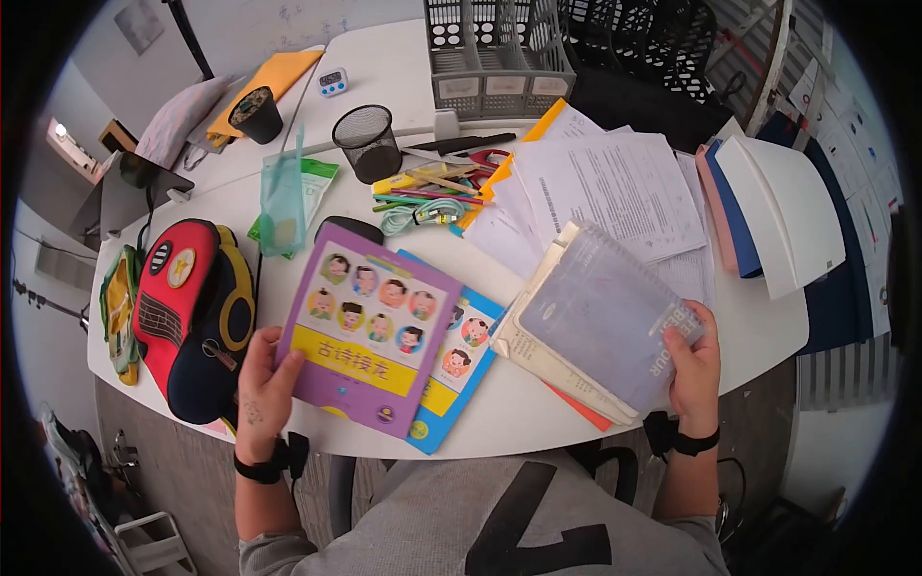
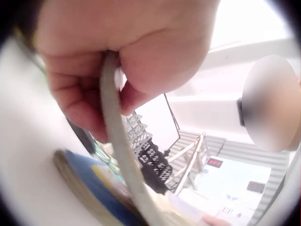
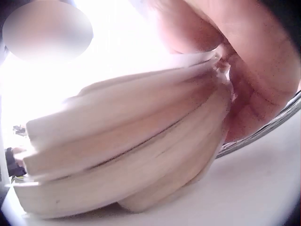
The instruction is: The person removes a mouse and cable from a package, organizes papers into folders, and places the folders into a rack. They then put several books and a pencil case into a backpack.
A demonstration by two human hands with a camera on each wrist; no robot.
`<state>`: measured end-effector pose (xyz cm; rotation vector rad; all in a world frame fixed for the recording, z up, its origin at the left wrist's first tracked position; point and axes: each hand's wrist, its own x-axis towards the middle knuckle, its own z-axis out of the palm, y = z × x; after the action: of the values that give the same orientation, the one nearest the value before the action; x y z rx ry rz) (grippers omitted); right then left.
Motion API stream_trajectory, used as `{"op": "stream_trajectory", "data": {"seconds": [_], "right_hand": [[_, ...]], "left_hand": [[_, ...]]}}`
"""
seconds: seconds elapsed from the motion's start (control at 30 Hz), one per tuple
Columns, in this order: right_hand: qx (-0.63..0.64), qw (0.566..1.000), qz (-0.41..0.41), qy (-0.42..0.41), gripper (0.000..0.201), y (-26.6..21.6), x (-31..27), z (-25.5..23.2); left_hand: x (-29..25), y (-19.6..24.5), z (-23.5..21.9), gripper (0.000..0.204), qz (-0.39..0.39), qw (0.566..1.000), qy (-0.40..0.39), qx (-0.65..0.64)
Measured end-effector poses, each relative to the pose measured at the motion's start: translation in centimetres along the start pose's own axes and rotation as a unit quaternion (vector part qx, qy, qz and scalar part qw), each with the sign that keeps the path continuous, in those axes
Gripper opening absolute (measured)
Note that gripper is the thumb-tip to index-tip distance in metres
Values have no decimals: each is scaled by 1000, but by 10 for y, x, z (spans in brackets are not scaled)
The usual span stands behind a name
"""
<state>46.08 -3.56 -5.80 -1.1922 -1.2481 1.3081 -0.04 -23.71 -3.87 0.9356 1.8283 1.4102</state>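
Left fingers [image 1: 291, 363] pinch the left edge of the purple 古诗接龙 book [image 1: 370, 331], its long axis running away from the person [image 1: 408, 518], partly covering the blue book [image 1: 463, 365]; right fingers [image 1: 678, 348] pinch worn books [image 1: 594, 322].

One left hand [image 1: 267, 392], one right hand [image 1: 693, 374], and look, two illustrated books: one purple book [image 1: 370, 355], one blue book [image 1: 463, 370]! One mesh pen cup [image 1: 357, 149], one digital timer [image 1: 333, 83], one plant pot [image 1: 256, 119], two black wristbands [image 1: 257, 471]!
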Motion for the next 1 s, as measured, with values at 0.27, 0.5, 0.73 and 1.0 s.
{"op": "stream_trajectory", "data": {"seconds": [0.27,0.5,0.73,1.0], "right_hand": [[-436,877,-200,25,78,-57,6,-13],[-519,811,-51,-264,62,-85,59,23],[-505,817,-74,-268,67,-77,30,35],[-495,821,-40,-280,76,-71,23,14]], "left_hand": [[-11,19,-11,47,171,842,125,496],[-18,75,70,47,48,912,-372,164],[-1,64,147,39,41,780,-611,128],[9,79,180,28,142,775,-588,183]]}}
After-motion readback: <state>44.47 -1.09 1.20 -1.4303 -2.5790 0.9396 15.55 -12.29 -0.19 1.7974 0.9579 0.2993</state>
